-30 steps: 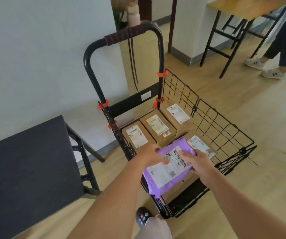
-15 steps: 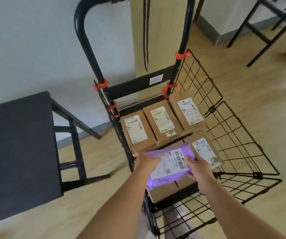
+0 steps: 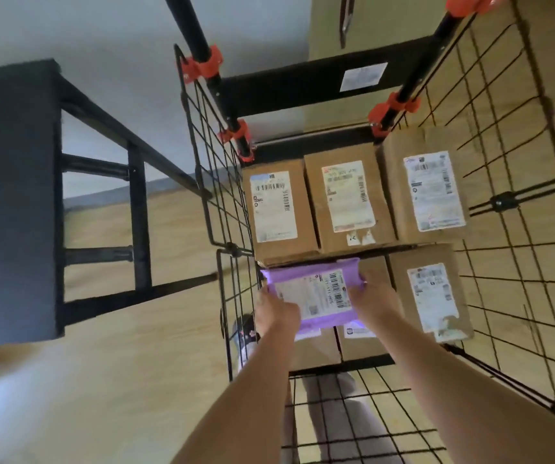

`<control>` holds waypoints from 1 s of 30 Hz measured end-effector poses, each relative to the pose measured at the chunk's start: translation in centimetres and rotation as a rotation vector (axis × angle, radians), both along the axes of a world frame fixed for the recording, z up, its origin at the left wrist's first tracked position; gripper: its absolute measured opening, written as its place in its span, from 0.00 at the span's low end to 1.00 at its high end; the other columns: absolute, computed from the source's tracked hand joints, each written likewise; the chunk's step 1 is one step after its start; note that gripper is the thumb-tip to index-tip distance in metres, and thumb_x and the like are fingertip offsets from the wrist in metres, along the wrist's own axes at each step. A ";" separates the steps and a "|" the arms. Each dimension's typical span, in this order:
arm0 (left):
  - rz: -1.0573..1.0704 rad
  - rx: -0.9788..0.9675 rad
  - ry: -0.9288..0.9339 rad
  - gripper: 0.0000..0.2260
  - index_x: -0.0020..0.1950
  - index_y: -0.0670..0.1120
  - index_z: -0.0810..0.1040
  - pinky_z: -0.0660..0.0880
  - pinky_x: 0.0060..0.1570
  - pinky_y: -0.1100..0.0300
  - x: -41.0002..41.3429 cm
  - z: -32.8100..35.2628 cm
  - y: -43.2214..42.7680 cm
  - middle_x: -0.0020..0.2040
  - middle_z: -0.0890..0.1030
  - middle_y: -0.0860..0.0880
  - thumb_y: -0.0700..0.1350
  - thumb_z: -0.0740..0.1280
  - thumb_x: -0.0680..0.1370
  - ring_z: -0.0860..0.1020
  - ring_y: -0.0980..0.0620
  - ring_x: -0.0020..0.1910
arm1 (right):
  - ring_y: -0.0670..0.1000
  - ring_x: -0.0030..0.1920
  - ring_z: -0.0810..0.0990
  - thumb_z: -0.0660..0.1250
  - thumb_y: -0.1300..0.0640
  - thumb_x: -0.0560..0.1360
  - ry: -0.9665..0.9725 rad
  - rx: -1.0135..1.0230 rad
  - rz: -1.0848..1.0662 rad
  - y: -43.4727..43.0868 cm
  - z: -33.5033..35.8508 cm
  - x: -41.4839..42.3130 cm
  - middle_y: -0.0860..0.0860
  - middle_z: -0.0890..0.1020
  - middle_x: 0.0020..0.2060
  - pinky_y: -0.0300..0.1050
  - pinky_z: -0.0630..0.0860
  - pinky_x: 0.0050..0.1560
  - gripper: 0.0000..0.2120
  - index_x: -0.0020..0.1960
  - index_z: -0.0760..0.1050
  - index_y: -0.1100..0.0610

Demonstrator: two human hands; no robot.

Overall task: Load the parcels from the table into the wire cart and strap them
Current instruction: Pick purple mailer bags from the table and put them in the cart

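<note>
my left hand [image 3: 277, 308] and right hand [image 3: 371, 296] each clamp a side of the purple mailer [image 3: 313, 293], held low inside the wire cart [image 3: 510, 202], over the near-left brown boxes. i judge this the loading step, near its end: next i'd lay the mailer flat and let go, then reach for the strap [image 3: 346, 18] hanging by the handle posts. three labelled boxes [image 3: 346, 199] fill the back row, another box [image 3: 431, 296] sits near-right. the dark counter [image 3: 11, 195] stands left.
</note>
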State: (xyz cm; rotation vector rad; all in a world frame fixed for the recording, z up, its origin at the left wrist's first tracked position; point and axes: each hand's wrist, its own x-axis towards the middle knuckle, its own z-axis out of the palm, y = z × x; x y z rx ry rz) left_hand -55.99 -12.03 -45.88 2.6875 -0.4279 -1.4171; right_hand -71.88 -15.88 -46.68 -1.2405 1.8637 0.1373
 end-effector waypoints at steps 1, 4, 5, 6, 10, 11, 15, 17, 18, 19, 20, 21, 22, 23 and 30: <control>0.029 -0.005 -0.028 0.20 0.65 0.46 0.69 0.77 0.37 0.58 0.0 -0.4 0.1 0.55 0.79 0.45 0.34 0.63 0.75 0.79 0.47 0.48 | 0.48 0.35 0.79 0.57 0.54 0.82 0.003 0.011 0.023 -0.1 -0.6 0.5 0.47 0.79 0.40 0.37 0.72 0.27 0.11 0.60 0.75 0.54; 0.088 -0.026 -0.062 0.21 0.65 0.44 0.68 0.75 0.36 0.59 0.4 -1.4 0.3 0.56 0.77 0.44 0.32 0.63 0.74 0.77 0.48 0.47 | 0.53 0.43 0.78 0.59 0.53 0.81 0.019 0.045 0.081 0.1 -1.9 1.8 0.55 0.78 0.53 0.44 0.75 0.40 0.11 0.60 0.75 0.53; 0.092 -0.025 -0.060 0.21 0.65 0.44 0.67 0.74 0.36 0.59 0.5 -1.6 0.3 0.56 0.76 0.44 0.31 0.63 0.73 0.76 0.48 0.47 | 0.54 0.45 0.78 0.60 0.54 0.81 0.009 0.053 0.084 0.2 -2.3 2.0 0.56 0.77 0.55 0.45 0.75 0.42 0.12 0.62 0.74 0.53; 0.094 -0.023 -0.051 0.22 0.66 0.44 0.67 0.74 0.36 0.59 0.6 -1.9 0.2 0.57 0.76 0.44 0.31 0.63 0.73 0.76 0.48 0.48 | 0.54 0.46 0.78 0.60 0.56 0.80 -0.009 0.060 0.081 0.3 -2.5 2.2 0.56 0.76 0.56 0.46 0.76 0.43 0.12 0.63 0.74 0.54; 0.101 -0.016 0.019 0.26 0.69 0.45 0.64 0.76 0.38 0.58 0.9 -2.4 -0.5 0.59 0.75 0.44 0.31 0.63 0.73 0.77 0.44 0.55 | 0.54 0.49 0.80 0.62 0.58 0.79 -0.073 0.095 0.070 0.3 -3.0 2.3 0.55 0.78 0.57 0.51 0.81 0.48 0.14 0.64 0.72 0.56; 0.105 -0.017 0.035 0.27 0.70 0.45 0.63 0.79 0.40 0.57 0.9 -2.3 -0.6 0.59 0.75 0.44 0.31 0.63 0.73 0.77 0.43 0.56 | 0.54 0.50 0.80 0.63 0.58 0.79 -0.082 0.102 0.074 0.2 -3.0 2.3 0.55 0.79 0.57 0.51 0.81 0.48 0.15 0.65 0.72 0.56; 0.096 -0.055 0.048 0.32 0.74 0.47 0.60 0.78 0.36 0.59 0.5 -1.1 -0.9 0.61 0.74 0.46 0.32 0.63 0.72 0.76 0.44 0.58 | 0.56 0.50 0.81 0.63 0.57 0.79 -0.079 0.104 0.086 -0.2 -2.0 2.1 0.56 0.79 0.57 0.53 0.81 0.48 0.19 0.68 0.69 0.56; 0.068 -0.068 0.044 0.33 0.75 0.47 0.59 0.79 0.47 0.55 0.1 -0.1 -1.0 0.63 0.73 0.46 0.32 0.65 0.71 0.75 0.44 0.60 | 0.57 0.50 0.81 0.64 0.56 0.79 -0.067 0.099 0.095 -0.2 -1.2 2.0 0.56 0.78 0.58 0.52 0.80 0.47 0.20 0.69 0.68 0.55; 0.053 -0.075 0.043 0.33 0.74 0.47 0.60 0.79 0.54 0.52 0.0 0.4 -1.0 0.63 0.73 0.46 0.33 0.65 0.71 0.74 0.44 0.62 | 0.56 0.50 0.81 0.64 0.55 0.79 -0.071 0.094 0.093 -0.3 -0.7 1.9 0.56 0.78 0.58 0.50 0.80 0.44 0.20 0.70 0.68 0.55; 0.041 -0.082 0.046 0.33 0.74 0.46 0.60 0.77 0.58 0.49 -0.1 1.0 -1.0 0.64 0.73 0.45 0.33 0.66 0.71 0.73 0.44 0.63 | 0.56 0.49 0.82 0.64 0.55 0.79 -0.075 0.086 0.090 -0.3 -0.2 1.9 0.56 0.78 0.59 0.48 0.78 0.40 0.20 0.70 0.67 0.54; 0.029 -0.088 0.048 0.32 0.74 0.45 0.61 0.76 0.60 0.47 -0.2 1.6 -1.0 0.65 0.72 0.45 0.34 0.66 0.71 0.73 0.44 0.64 | 0.55 0.49 0.82 0.64 0.55 0.79 -0.078 0.075 0.091 -0.3 0.3 1.8 0.56 0.78 0.60 0.45 0.76 0.36 0.20 0.70 0.67 0.54; 0.010 -0.090 0.046 0.31 0.74 0.44 0.62 0.75 0.61 0.47 -0.3 2.2 -1.0 0.65 0.72 0.45 0.34 0.66 0.72 0.72 0.44 0.64 | 0.55 0.48 0.82 0.64 0.55 0.79 -0.081 0.062 0.096 -0.3 0.9 1.7 0.56 0.78 0.60 0.42 0.74 0.33 0.20 0.70 0.68 0.54; -0.010 -0.092 0.047 0.30 0.73 0.44 0.63 0.75 0.61 0.48 -0.3 2.8 -1.0 0.66 0.72 0.44 0.35 0.66 0.72 0.72 0.44 0.64 | 0.54 0.48 0.82 0.64 0.55 0.79 -0.087 0.046 0.103 -0.3 1.5 1.7 0.55 0.78 0.61 0.41 0.73 0.31 0.19 0.70 0.68 0.54; -0.025 -0.096 0.055 0.29 0.72 0.43 0.64 0.76 0.61 0.48 -0.3 3.6 -1.0 0.66 0.72 0.44 0.35 0.66 0.72 0.72 0.44 0.64 | 0.54 0.49 0.82 0.64 0.56 0.80 -0.094 0.030 0.115 -0.3 2.3 1.7 0.55 0.78 0.61 0.41 0.74 0.32 0.19 0.70 0.69 0.54; -0.190 -0.107 0.086 0.32 0.78 0.45 0.58 0.73 0.64 0.49 0.6 9.9 0.0 0.72 0.67 0.43 0.37 0.64 0.76 0.70 0.43 0.69 | 0.51 0.47 0.81 0.63 0.57 0.80 -0.119 -0.045 0.209 0.2 8.7 2.7 0.52 0.81 0.56 0.45 0.78 0.39 0.18 0.69 0.70 0.53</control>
